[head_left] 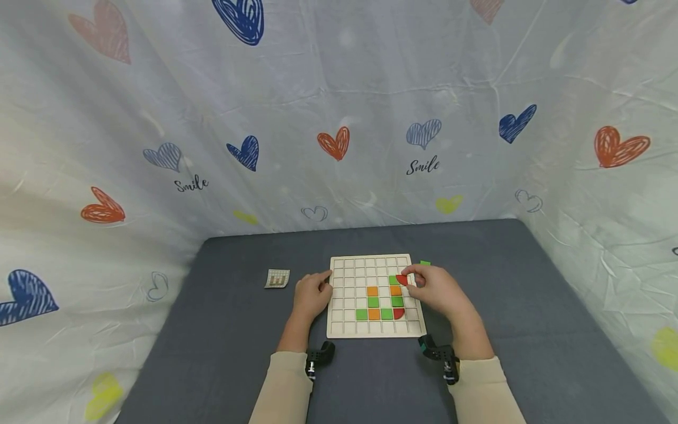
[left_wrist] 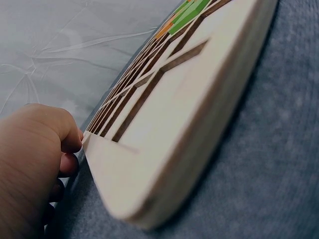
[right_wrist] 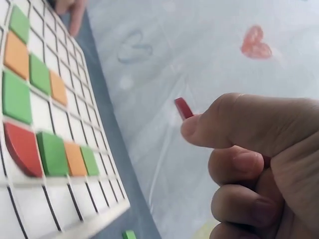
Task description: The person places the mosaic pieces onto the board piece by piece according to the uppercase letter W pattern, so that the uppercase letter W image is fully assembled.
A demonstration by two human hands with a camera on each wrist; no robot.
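Note:
My right hand [head_left: 435, 287] pinches a red rounded tile [right_wrist: 183, 107] between thumb and index finger, over the right part of a wooden grid board [head_left: 371, 330]. In the right wrist view the tile is raised from the board, its edge poking out past the thumb. At the board's left edge, the index fingertip of my left hand [head_left: 311, 294] touches the rim, with the other fingers loosely bent. Several green tiles [head_left: 362, 314] and orange tiles [head_left: 372, 291] sit in the grid squares. Another red rounded tile [head_left: 399, 314] lies at the lower right of the pattern.
A small card with a printed grid [head_left: 277, 278] lies on the dark grey tablecloth [head_left: 233, 330], left of the board. Behind my right hand, a loose green piece [head_left: 425, 262] shows beyond the board's right edge. A white curtain with hearts [head_left: 339, 76] hangs around the table.

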